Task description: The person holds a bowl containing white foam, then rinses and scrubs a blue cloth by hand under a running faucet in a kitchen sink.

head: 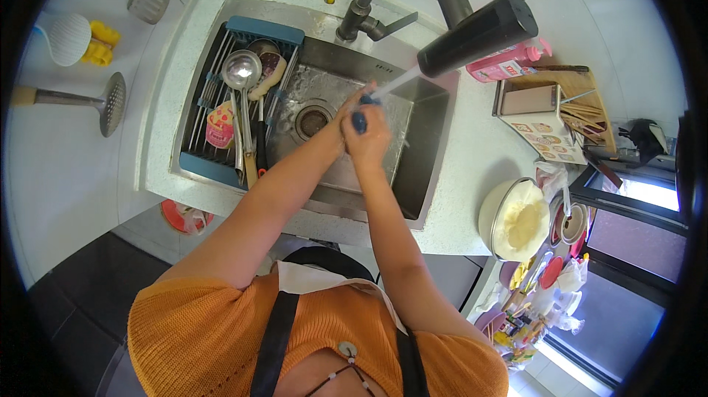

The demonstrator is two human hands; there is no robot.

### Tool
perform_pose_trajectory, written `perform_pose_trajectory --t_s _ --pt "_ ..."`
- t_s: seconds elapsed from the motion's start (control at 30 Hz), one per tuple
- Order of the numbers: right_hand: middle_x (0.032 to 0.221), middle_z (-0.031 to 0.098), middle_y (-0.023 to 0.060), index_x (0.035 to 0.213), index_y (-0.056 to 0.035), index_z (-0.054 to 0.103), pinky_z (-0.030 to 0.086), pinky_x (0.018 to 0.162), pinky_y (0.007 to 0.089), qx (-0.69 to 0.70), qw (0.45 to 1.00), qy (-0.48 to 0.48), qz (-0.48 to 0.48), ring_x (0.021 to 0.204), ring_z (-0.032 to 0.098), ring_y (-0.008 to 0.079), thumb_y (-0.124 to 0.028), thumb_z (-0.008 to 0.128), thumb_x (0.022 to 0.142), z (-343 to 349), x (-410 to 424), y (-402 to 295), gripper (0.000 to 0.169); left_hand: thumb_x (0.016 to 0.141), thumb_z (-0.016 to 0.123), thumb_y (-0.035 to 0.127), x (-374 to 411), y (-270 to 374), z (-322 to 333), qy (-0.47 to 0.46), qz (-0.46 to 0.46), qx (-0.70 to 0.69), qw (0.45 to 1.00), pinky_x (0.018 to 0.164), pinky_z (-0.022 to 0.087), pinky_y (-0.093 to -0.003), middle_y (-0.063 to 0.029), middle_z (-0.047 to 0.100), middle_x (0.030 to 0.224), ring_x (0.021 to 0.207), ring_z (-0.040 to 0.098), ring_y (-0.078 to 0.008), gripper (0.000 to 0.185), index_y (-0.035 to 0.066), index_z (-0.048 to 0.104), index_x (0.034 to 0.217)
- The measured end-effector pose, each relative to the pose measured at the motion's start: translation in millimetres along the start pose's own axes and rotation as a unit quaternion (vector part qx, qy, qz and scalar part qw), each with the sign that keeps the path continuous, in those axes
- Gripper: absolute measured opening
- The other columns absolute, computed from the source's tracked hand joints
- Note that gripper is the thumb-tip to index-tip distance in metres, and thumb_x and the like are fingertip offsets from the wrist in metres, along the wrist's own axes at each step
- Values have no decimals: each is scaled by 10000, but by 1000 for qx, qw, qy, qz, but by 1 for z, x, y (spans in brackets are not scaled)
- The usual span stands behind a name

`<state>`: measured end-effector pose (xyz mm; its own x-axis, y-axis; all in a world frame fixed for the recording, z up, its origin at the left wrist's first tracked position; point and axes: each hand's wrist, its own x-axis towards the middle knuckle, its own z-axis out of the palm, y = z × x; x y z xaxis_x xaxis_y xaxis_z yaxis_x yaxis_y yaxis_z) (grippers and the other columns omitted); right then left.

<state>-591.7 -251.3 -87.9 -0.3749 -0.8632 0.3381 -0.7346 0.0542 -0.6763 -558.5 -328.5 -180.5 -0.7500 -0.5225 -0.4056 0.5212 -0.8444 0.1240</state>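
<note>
Both of my hands are together over the stainless steel sink [420,137], under a running stream of water [399,79]. My right hand [369,137] is closed around a small dark blue object [359,122], possibly a cloth or scrubber. Just beyond it, my left hand [354,101] touches or nearly touches the same object, its fingers partly hidden by the right hand and the water. The stream comes from a thick black spout [475,35] at upper right. Below the hands to the left is the round drain [313,122].
A drying rack [265,29] inside the sink holds a ladle [241,71], sponges and other utensils. A metal faucet [351,21] rises behind. At right stand a pink soap bottle [500,63], a chopstick holder [545,126] and a pot of pale dough-like food [520,220].
</note>
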Motion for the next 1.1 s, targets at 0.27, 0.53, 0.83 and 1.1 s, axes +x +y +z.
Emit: perform_pose_trajectory --t_s 0.27,0.53,0.83,1.1 --pt "848 571 141 836 -18 553 451 661 397 3 992 52 116 766 559 361 -250 639 743 14 28 21 265 854 510 317 -22 8 27 99 5 50 994 612 487 -338 -70 591 787 663 582 -192 267 60 579 883" --pt "813 600 195 876 -36 573 450 663 430 -45 993 14 104 763 580 381 -320 624 747 20 32 39 316 873 478 354 -15 -20 -1 162 52 115 979 598 492 -368 -78 593 774 634 592 -202 304 66 572 890" --pt "820 633 203 1001 -4 605 466 697 365 -82 973 -80 202 783 622 309 -443 565 809 -30 37 112 481 845 576 274 -55 32 -2 97 151 169 969 802 450 -322 -59 604 984 953 566 -177 355 34 525 1102" --pt "795 592 -12 872 -43 602 415 682 214 214 919 -237 230 719 521 69 -75 676 737 -89 51 105 157 838 559 165 -57 67 -8 167 307 387 853 589 334 -238 36 490 704 641 414 -60 115 66 550 778"
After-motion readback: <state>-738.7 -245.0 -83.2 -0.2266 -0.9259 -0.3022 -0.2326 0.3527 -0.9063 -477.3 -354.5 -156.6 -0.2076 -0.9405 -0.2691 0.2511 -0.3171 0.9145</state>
